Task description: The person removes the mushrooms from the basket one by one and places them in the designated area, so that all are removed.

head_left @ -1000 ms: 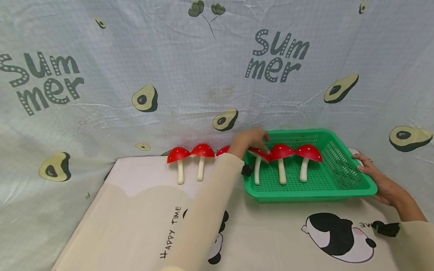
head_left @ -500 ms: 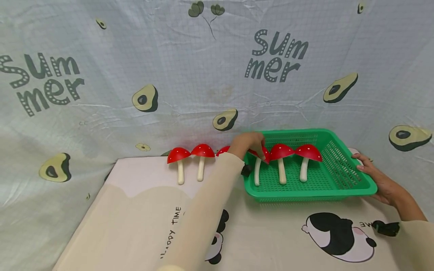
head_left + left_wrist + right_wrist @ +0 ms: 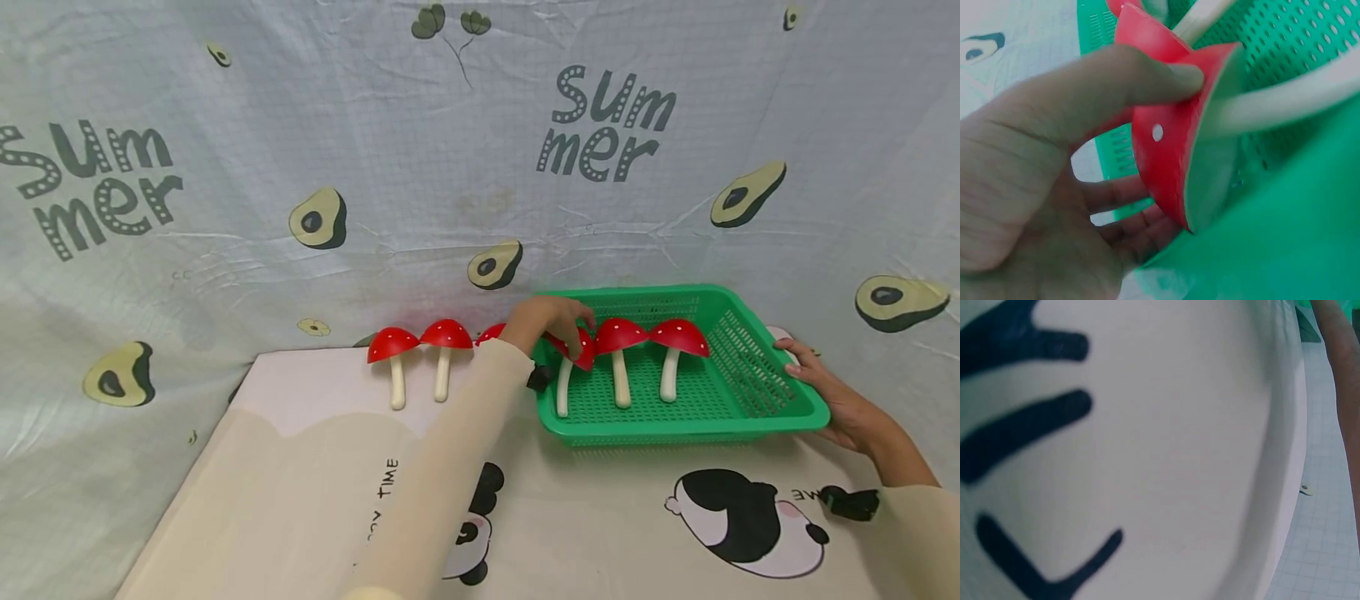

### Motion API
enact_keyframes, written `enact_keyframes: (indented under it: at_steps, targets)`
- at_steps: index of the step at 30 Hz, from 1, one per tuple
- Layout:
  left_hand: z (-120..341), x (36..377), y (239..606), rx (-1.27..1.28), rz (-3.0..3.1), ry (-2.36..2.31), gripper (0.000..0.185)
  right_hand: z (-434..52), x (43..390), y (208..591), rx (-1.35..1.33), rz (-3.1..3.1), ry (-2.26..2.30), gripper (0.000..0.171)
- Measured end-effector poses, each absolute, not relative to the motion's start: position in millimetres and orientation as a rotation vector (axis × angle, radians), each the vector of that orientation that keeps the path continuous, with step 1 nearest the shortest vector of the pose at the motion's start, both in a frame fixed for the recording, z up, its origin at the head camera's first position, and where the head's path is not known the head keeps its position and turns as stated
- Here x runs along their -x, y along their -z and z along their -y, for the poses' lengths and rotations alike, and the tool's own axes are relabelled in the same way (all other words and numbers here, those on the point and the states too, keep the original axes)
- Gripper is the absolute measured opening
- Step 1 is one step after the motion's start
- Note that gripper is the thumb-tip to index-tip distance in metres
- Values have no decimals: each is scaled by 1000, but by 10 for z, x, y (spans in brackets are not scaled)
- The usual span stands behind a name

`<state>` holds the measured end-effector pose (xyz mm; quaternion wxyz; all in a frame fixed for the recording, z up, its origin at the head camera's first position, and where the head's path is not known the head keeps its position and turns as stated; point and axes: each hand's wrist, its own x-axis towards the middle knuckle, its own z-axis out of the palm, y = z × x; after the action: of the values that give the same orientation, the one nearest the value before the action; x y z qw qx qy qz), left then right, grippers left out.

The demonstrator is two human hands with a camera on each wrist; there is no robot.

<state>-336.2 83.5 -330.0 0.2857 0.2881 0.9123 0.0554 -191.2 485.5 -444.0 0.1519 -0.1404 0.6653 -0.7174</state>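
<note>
A green plastic basket sits on the mat at the right. At its left end my left hand grips the red cap of a toy mushroom, whose white stem lies on the basket floor. In the left wrist view my left hand has its thumb pressed on the white-dotted cap. Two more mushrooms lie in the basket beside it. My right hand holds the basket's right rim, thumb on top.
Two red mushrooms lie on the panda-print mat left of the basket. A third is half hidden behind my left wrist. An avocado-print cloth hangs close behind. The right wrist view shows only the mat up close.
My left hand's fingers have curled further over the mushroom's cap and drawn it slightly left and down inside the basket. The right hand stays on the rim.
</note>
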Motion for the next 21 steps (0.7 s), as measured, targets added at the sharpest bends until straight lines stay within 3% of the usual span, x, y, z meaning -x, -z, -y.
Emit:
enact_keyframes:
  at_steps: [21]
  targets:
    - [-383, 3213, 3200, -1374, -2453, -677, 45, -4834, 1924, 4431, 443, -1926, 2065, 35]
